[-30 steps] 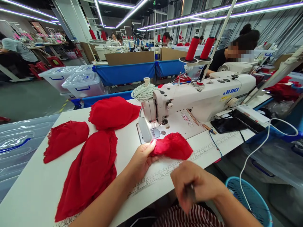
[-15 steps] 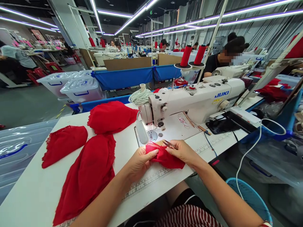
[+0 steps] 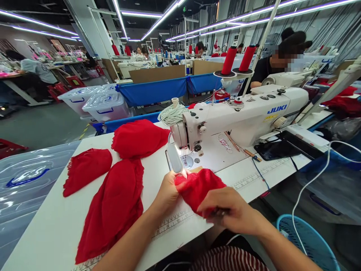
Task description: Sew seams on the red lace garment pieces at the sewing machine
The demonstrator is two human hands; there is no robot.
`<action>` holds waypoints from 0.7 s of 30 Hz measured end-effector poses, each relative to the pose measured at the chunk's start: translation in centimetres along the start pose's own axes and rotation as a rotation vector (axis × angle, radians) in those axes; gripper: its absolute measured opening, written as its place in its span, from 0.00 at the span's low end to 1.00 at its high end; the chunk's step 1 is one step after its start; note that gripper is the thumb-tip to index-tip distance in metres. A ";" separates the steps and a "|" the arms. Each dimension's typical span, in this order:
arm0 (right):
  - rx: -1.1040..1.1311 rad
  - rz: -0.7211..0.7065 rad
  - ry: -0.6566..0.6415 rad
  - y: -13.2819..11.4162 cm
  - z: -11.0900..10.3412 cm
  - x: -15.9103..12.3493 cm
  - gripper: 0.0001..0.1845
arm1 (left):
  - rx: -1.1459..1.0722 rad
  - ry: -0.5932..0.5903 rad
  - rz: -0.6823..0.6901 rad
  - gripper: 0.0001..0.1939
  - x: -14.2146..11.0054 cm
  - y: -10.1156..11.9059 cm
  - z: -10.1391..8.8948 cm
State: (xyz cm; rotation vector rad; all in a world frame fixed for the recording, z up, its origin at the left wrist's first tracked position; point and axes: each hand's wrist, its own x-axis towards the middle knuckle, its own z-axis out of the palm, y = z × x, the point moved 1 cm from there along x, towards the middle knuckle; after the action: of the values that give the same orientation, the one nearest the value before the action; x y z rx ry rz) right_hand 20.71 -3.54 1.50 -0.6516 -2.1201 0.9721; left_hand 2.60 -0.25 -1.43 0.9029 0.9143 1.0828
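The thumb and fingers of the left hand [image 3: 168, 190] are pinched together on the near-left edge of a red cloth piece [image 3: 201, 186], with no gap that I can see. The right hand [image 3: 232, 210] is curled, its fingers wrapped round a small dark tool [image 3: 221, 212], too blurred for me to name. Its fingertips meet the cloth's lower edge, though I cannot tell whether they also grip it. The cloth lies bunched between the two hands, at the front of the sewing machine [image 3: 239, 118], just on the near side of the round metal plate [image 3: 187, 161] and, as far as I can see, not under the needle.

To my eye, the step in hand is working over this piece by hand, tool at the ready. The next move seems to call for a firm left pinch and a flatter edge, with the tool's tip kept clear of the fingers.

Farther out on the bench [image 3: 53, 233], three more red pieces [image 3: 113, 210] lie to the left, near one another. Right of the plate are a wooden-handled tool [image 3: 251, 154] and a dark phone-like slab [image 3: 276, 150]. Two red thread cones [image 3: 229, 61] stand above the machine, and behind it a co-worker [image 3: 261, 69] in black bends over another machine [image 3: 284, 79].
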 end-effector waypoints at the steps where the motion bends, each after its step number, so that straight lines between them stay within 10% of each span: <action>1: 0.005 0.044 0.142 0.5 -0.2 0.2 0.07 | 0.000 -0.032 0.024 0.14 0.0 0.1 0.0; 4: -0.002 0.182 0.413 2.5 -0.6 1.3 0.08 | 0.061 -0.081 0.097 0.16 0.2 0.3 0.0; 8: 0.036 0.282 0.266 4.2 0.2 2.4 0.05 | 0.104 -0.074 0.123 0.18 0.5 0.5 -0.3; 15: -0.173 0.091 0.562 4.9 1.3 2.4 0.07 | 0.111 0.146 -0.007 0.11 1.2 0.9 -1.1; 21: -0.251 0.040 0.578 5.5 1.3 2.5 0.10 | -0.100 0.062 -0.223 0.11 1.4 0.3 -1.8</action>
State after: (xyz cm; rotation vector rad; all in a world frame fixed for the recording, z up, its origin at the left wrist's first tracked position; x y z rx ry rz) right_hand 18.96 0.86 -2.51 -0.9691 -1.7198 0.4566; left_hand 1.11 1.42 -1.99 0.6704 0.9785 0.9595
